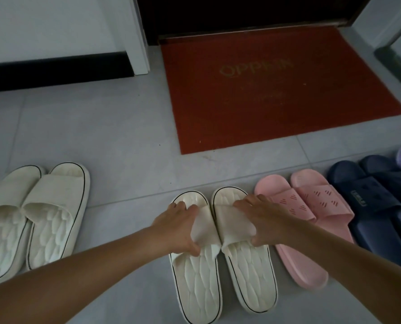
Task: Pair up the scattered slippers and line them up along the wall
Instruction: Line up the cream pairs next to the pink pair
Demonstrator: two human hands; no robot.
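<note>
Doormat (pixel 288 118) reads "OPPEIN"; left hand (pixel 175 226) grips left cream slipper (pixel 199 284), right hand (pixel 265 218) right cream slipper (pixel 251 272).

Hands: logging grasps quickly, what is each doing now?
Left hand: grips centre pair's left cream slipper.
Right hand: grips centre pair's right cream slipper.

Cream slippers (pixel 220 258): matt foam-like plastic, ridged footbeds; pink slippers (pixel 311 218): matt, perforated straps; doormat (pixel 276 90): coarse red pile; floor (pixel 124 141): smooth tile.
</note>
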